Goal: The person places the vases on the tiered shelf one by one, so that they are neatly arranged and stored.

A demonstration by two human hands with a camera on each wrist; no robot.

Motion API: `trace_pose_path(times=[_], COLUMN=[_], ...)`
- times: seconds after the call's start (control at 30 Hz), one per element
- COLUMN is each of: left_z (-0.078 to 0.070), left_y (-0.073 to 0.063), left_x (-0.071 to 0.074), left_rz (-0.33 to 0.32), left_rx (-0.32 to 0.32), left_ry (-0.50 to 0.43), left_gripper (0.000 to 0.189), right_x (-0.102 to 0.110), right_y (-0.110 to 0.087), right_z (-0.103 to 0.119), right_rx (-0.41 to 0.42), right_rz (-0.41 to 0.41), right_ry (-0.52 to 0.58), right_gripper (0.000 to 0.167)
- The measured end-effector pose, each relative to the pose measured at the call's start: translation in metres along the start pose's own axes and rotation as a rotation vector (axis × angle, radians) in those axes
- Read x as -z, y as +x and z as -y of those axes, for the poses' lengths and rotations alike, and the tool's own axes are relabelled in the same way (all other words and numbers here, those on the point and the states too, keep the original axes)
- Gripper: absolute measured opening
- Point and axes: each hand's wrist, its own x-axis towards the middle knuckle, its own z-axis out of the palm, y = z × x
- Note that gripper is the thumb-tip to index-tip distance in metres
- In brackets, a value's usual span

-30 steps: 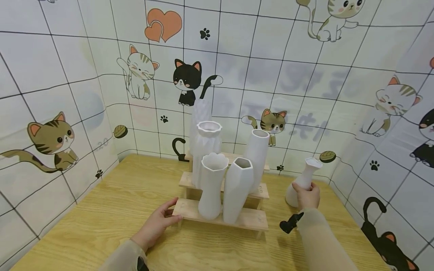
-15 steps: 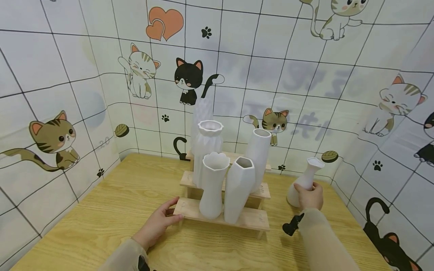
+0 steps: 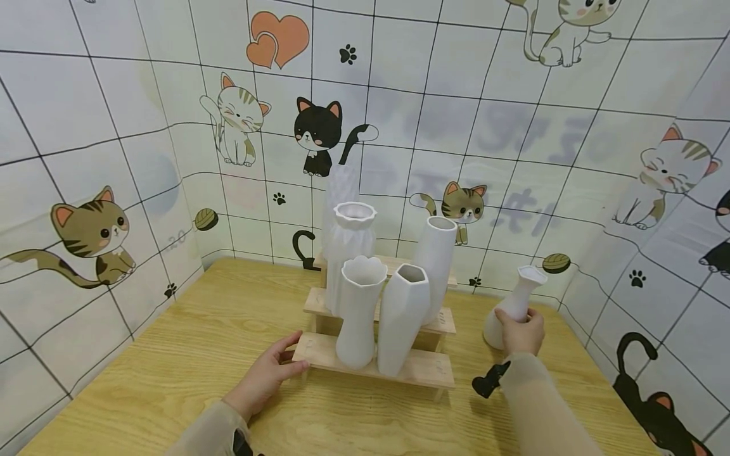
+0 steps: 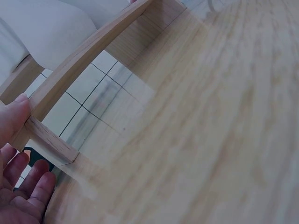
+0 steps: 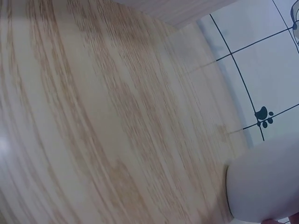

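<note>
My left hand (image 3: pixel 268 377) grips the left end of the lowest step of a tiered wooden stand (image 3: pixel 424 367). In the left wrist view the thumb (image 4: pixel 16 114) presses the board's edge, with the other fingers below. Far to the right, my right hand (image 3: pixel 521 332) holds a white narrow-necked vase (image 3: pixel 518 294) by its lower body. The right wrist view shows only the lower part of that vase (image 5: pixel 266 182), at the tabletop, and a sliver of fingertip. A scalloped white vase (image 3: pixel 358 323) and a faceted white vase (image 3: pixel 402 323) stand on the lowest step.
Behind them, a fluted vase (image 3: pixel 349 253) and a plain cylindrical vase (image 3: pixel 436 266) stand on the middle step. A tall textured vase (image 3: pixel 340 183) rises at the back. The wood-grain table (image 3: pixel 188 342) meets a cat-print wall covering (image 3: pixel 388 126) at the back and sides.
</note>
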Motion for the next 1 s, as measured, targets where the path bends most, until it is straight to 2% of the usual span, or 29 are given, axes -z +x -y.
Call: trace_pose_path(times=[0.23,0.63,1.0], left_z=[0.0,0.001,0.001], left_y=[0.001,0.001,0.0], left_x=[0.0,-0.001,0.0], left_rz=[-0.002,-0.005,-0.007], left_rx=[0.005,0.006,0.003], left_ry=[0.006,0.012,0.006], left_gripper=[0.078,0.077,0.076], right_x=[-0.002,0.003,0.009], right_y=[0.0,-0.001,-0.006], right_z=[-0.003,0.0,0.033], right_rx=[-0.007,-0.027,0.078], right_rz=[0.0,0.024,0.085], right_ry=[0.009,-0.056,-0.125], right_gripper=[0.09,0.091,0.092])
